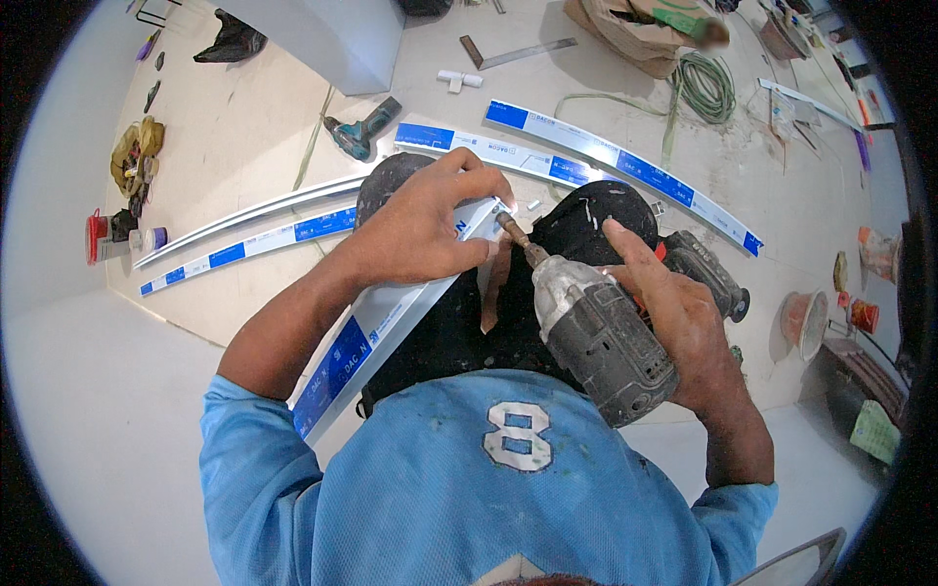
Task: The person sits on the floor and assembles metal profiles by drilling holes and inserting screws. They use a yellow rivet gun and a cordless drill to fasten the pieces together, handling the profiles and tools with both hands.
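My left hand [430, 215] is closed around the upper end of a long white profile strip [363, 342] with blue-printed film, which slants down to the left across my lap. My right hand [684, 327] grips a worn grey-and-black cordless impact driver [611, 347]. The driver's bit [520, 239] points up and left, its tip at the strip's end, close to my left fingertips. Whether a screw sits at the tip is too small to tell. Beyond my knees more filmed strips [625, 168] lie on the floor, with another pair [239, 249] to the left.
A teal drill [362, 130] lies beyond my left hand, near a white pillar [342, 44]. Farther off are a white tee fitting [457, 80], a metal square [518, 54], a paper bag [625, 39] and a coiled hose [705, 88]. A bucket [803, 322] stands at the right.
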A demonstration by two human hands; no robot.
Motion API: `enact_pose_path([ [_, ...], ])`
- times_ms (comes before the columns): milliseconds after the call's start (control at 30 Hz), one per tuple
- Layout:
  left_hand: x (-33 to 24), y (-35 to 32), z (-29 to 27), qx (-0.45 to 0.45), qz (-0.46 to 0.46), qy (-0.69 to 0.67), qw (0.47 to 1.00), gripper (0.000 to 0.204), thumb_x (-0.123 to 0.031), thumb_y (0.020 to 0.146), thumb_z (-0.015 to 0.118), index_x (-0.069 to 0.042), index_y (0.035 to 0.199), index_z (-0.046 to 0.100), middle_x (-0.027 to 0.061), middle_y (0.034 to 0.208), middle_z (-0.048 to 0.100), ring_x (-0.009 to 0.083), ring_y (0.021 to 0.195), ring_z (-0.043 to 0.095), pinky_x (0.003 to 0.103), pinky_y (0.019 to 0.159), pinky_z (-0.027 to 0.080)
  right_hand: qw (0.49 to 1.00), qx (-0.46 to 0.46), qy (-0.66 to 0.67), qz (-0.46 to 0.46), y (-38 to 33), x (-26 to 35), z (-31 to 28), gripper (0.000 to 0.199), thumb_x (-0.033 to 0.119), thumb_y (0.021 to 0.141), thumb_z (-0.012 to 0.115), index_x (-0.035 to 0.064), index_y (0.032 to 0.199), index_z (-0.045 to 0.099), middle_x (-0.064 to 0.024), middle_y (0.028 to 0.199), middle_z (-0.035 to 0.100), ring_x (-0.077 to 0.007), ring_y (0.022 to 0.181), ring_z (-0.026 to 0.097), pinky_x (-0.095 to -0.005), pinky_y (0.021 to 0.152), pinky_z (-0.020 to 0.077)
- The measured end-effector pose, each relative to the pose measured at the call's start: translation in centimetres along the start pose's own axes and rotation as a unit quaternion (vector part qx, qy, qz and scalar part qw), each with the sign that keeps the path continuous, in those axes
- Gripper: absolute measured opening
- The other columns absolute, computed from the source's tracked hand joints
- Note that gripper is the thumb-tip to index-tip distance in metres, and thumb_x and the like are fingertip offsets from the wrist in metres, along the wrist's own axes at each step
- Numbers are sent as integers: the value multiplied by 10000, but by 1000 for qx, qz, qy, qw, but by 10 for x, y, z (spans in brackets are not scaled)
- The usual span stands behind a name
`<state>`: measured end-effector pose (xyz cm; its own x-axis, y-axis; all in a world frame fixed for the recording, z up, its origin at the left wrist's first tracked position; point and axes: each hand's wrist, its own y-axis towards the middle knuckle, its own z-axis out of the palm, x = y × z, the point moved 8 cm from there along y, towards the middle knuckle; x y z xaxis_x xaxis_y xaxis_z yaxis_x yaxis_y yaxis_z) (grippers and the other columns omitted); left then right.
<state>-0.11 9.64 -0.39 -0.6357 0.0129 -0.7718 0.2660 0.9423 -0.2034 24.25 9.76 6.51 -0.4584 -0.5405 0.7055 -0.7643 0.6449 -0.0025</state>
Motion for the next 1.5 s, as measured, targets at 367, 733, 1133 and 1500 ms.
enact_pose_path([
  [367, 2, 1, 2, 10, 23, -23, 999, 453, -249, 824, 784, -149, 1263, 733, 162, 1226, 593, 375, 1218, 607, 527, 1014, 503, 995, 34, 33, 83, 1, -5, 2, 957, 231, 892, 874, 39, 1703, 402, -274, 1470, 680, -320, 1067, 818, -466, 978, 631],
  [733, 1, 0, -3, -8, 8, -35, 999, 452, -135, 774, 827, -87, 1213, 730, 129, 1201, 643, 311, 1224, 628, 469, 1108, 462, 991, -5, 95, 99, -5, -5, -5, 974, 284, 826, 942, 144, 1672, 480, -207, 1637, 571, -341, 1409, 670, -547, 1202, 537],
  [1133, -1, -3, -3, -21, 19, -19, 999, 445, -144, 773, 821, -96, 1206, 728, 132, 1199, 637, 320, 1218, 626, 476, 1109, 463, 984, 3, 153, 92, -1, -11, -5, 919, 253, 849, 933, 117, 1655, 511, -182, 1672, 537, -326, 1543, 533, -517, 1294, 429],
  [1500, 1, -3, -7, -32, 22, -37, 999, 436, -144, 778, 819, -91, 1203, 740, 117, 1195, 642, 304, 1217, 639, 442, 1109, 469, 905, 29, 244, 348, -32, -26, 17, 345, 292, 961, 887, 70, 1193, 762, -97, 986, 776, -175, 837, 721, -372, 759, 592],
])
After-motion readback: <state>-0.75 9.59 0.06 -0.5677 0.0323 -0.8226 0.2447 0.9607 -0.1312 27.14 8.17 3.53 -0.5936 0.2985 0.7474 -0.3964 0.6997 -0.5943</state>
